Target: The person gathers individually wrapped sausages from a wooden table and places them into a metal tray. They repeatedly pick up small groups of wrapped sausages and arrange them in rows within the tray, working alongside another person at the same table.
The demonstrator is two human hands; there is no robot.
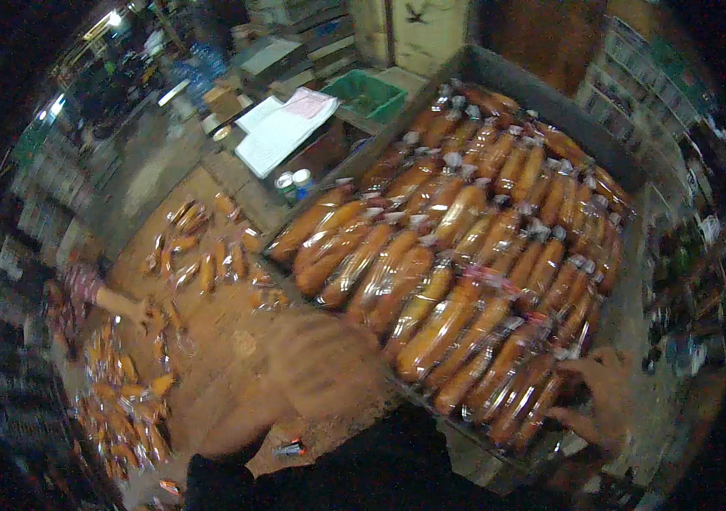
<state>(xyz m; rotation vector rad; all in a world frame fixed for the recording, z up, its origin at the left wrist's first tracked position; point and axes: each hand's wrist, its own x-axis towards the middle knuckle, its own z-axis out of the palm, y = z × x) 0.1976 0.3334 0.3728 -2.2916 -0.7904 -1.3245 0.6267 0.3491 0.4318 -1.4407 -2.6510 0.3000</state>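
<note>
Many bread loaves in clear plastic bags [411, 274] lie in rows in a large, dark, shallow crate [535, 76]. My left hand [325, 364], blurred, is over the tabletop beside the crate's near left edge, and nothing shows in it. At the crate's right end, my right hand [599, 396] has its thumb and fingers spread around the end of the bagged loaves; whether it grips one is unclear. More bagged bread pieces lie loose on the brown table [210, 345], in a group at the far side [206, 265] and a pile at the left [123, 409].
A co-worker's hand [139, 313] handles bagged pieces at the table's left. Beyond the crate are papers [289, 128], a green plastic basket [363, 92] and two small containers with pale lids [301, 177]. A small lighter-like object [291, 448] lies near my body.
</note>
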